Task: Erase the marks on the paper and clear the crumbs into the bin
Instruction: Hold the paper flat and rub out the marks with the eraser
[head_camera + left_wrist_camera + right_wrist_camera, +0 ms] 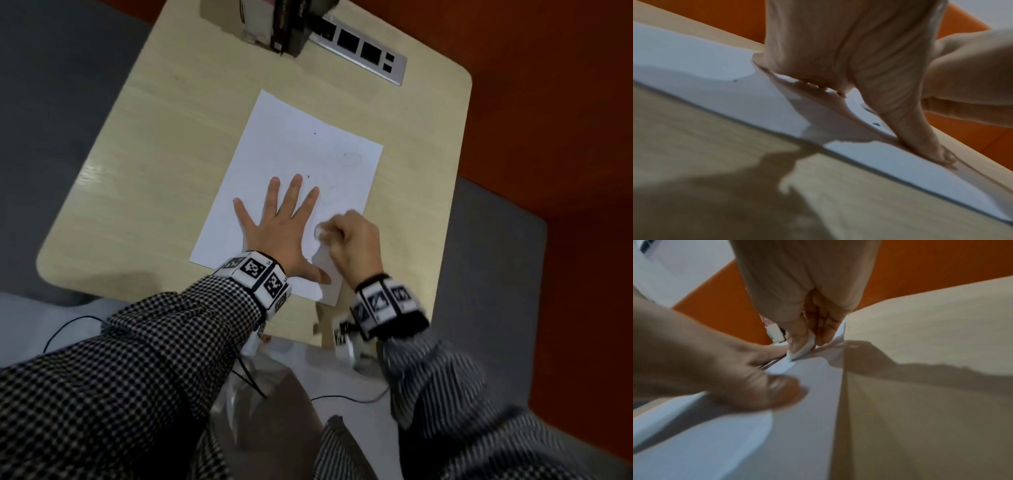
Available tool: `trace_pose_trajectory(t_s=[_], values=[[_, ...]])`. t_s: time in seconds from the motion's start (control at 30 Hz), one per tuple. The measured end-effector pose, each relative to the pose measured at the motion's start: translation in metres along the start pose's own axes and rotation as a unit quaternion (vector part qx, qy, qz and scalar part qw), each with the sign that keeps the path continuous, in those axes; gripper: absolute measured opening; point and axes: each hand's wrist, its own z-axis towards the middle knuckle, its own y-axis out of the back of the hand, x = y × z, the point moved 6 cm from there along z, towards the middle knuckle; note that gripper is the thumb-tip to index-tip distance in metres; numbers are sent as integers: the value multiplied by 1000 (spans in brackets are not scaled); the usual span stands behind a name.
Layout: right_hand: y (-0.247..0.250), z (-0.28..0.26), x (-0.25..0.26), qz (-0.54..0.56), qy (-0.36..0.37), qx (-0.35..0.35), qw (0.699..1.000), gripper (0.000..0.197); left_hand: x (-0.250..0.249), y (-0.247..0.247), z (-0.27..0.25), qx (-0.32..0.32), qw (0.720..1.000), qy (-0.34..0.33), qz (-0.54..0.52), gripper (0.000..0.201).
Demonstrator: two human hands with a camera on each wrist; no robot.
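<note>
Nearest you, your checked sleeves (144, 359) reach over the near edge of the pale wooden counter (144, 178), each wrist wearing a band of black-and-white markers. Your left hand (277, 226) lies flat on the near part of the paper (294, 144), fingers spread wide and straight, thumb stretched toward the right, pressing the sheet down. Just beside it, your right hand (352, 240) is curled, thumb and fingers pinching a small white eraser (800, 348) whose lower end touches the paper close to its right edge. The paper lies slanted on the counter. Faint pencil marks (352, 159) show on its right half, beyond your right hand, and a few dark specks (315, 133) sit farther up the sheet. At the far edge of the counter stand some boxes (274, 24) beside a silver socket strip (363, 51).
</note>
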Motion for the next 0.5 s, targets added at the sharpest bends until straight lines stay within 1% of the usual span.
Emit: trace_pose_trajectory(t_s=[0.07, 0.1, 0.17, 0.23, 0.3, 0.37, 0.4, 0.47, 0.5], values=[[5, 22, -4, 13, -10, -25, 1000, 7, 0, 0, 0, -3, 1000, -1, 3, 144], [5, 18, -4, 14, -10, -43, 999, 6, 0, 1, 0, -2, 1000, 0, 5, 144], [-4, -14, 1, 6, -6, -58, 998, 11, 0, -1, 0, -1, 1000, 3, 2, 141], [-9, -41, 4, 30, -1, -39, 999, 14, 0, -1, 0, -6, 1000, 6, 3, 137], [-3, -23, -2, 29, -7, -26, 999, 9, 0, 1, 0, -6, 1000, 1, 4, 140], [7, 5, -11, 27, -27, -41, 998, 7, 0, 1, -1, -4, 1000, -1, 2, 144], [7, 8, -13, 31, -30, -48, 998, 7, 0, 1, -1, -3, 1000, 0, 3, 145], [2, -15, -8, 19, -18, -73, 997, 15, 0, 0, 0, 0, 1000, 2, 6, 144], [-1, -32, -3, 16, -10, -72, 997, 17, 0, -1, 0, 0, 1000, 4, 5, 143]])
